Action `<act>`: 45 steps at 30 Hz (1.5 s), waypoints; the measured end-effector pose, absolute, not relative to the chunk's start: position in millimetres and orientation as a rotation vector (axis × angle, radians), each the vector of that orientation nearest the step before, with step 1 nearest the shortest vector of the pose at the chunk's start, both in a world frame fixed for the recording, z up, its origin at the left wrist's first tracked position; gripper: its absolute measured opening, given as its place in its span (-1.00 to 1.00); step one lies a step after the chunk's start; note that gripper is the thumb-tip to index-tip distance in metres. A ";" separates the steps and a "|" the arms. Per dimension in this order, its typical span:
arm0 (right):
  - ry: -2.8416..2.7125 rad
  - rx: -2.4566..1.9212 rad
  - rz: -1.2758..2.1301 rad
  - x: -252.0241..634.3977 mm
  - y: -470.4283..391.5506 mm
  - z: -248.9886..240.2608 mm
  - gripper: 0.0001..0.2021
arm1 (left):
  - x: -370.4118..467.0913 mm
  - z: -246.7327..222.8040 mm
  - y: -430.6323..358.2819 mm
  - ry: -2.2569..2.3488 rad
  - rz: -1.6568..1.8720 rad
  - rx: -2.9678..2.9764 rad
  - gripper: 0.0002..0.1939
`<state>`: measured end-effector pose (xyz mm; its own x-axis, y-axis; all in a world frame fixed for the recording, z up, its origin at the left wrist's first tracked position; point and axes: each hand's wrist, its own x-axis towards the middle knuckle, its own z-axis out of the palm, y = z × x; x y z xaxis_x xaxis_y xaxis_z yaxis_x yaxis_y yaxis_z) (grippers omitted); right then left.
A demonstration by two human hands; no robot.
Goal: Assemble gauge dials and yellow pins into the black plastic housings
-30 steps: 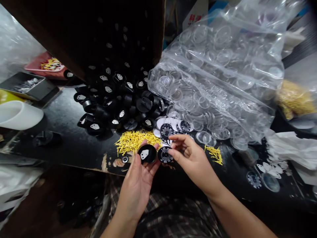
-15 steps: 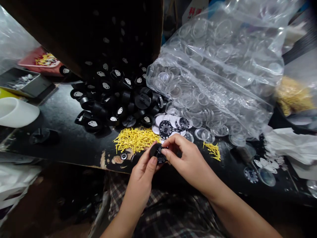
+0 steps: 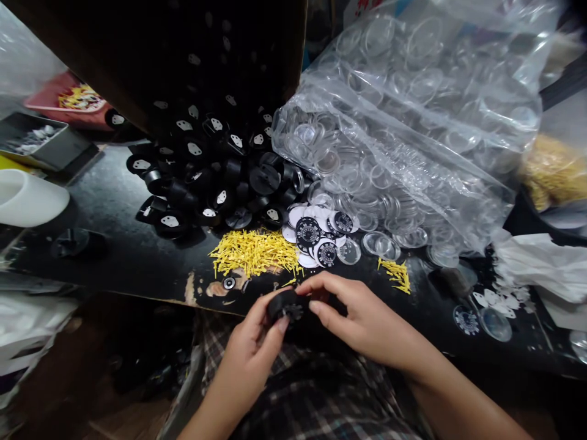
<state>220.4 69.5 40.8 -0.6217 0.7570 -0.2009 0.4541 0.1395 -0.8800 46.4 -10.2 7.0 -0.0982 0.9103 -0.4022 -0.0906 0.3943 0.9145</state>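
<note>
My left hand (image 3: 251, 347) is closed around a small round black case (image 3: 280, 305), thumb in front and fingers behind. The case is tilted, and a dark, notched part shows at its right side. The forefinger of my right hand (image 3: 355, 315) reaches the case's upper right edge. Its thumb stays apart, and I see nothing between the two. Just beyond my hands lie a heap of thin yellow pointers (image 3: 252, 252) and a pile of round dial cards (image 3: 308, 233), some black with white numbers, others showing white backs.
Behind are heaped black cases (image 3: 220, 183) and a plastic bag (image 3: 403, 140) spilling clear round covers. A few yellow pointers (image 3: 397, 275) lie to the right, near a loose dial (image 3: 466, 320). A white cup (image 3: 39, 198), metal tray (image 3: 50, 150) and pink tray (image 3: 68, 110) stand left.
Both hands have come slightly lower and nearer to me. The case has turned, so its numbered dial no longer shows. My right thumb has moved off it.
</note>
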 end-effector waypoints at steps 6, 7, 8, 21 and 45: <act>-2.667 -1.288 0.639 198.5 74.7 24.9 -0.89 | 36.3 4.9 -14.0 1.380 1.370 0.273 -0.66; -2.727 -1.272 0.555 193.1 75.0 23.5 -0.89 | 36.7 5.4 -13.2 1.353 1.390 0.229 -0.66; -2.766 -1.266 0.482 188.3 75.2 22.6 -0.89 | 37.6 6.1 -12.7 1.329 1.398 0.191 -0.67; -2.496 -1.171 0.743 193.3 72.1 22.4 -0.91 | 54.4 7.3 -2.9 1.080 1.454 0.104 -0.71; -2.650 -1.357 0.558 213.9 77.3 20.6 -0.87 | 47.7 0.1 3.7 1.266 1.364 0.299 -0.75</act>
